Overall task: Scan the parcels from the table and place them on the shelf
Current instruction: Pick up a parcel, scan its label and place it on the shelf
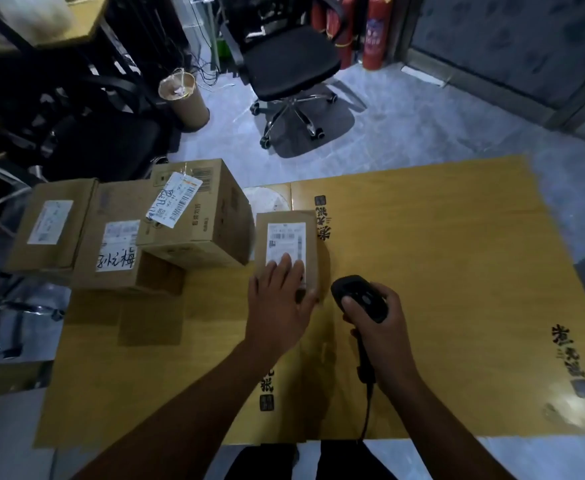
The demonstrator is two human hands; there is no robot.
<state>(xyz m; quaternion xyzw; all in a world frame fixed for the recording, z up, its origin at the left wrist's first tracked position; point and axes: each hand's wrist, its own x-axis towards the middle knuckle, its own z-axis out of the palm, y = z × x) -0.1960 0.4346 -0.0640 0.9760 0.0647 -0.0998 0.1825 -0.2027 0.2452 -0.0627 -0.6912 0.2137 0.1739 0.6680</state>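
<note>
A small brown parcel [285, 233] with a white label lies flat on the table [457, 271], near its middle. My left hand [279, 299] rests on the parcel's near end, fingers spread over the label. My right hand [384, 327] grips a black handheld scanner [356, 296] just right of the parcel, its head aimed toward the box. Three more cardboard parcels sit at the table's left: a tall one [197, 216] with a loose tag, a hand-marked one [121, 244] and a flat one [52, 223].
The table is covered with yellow printed cardboard. The scanner's cable [367, 403] runs down toward my body. Beyond the table stand a black office chair [291, 67], a paper cup [183, 98] on the floor, red fire extinguishers [375, 29] and a dark rack [41, 81] at left.
</note>
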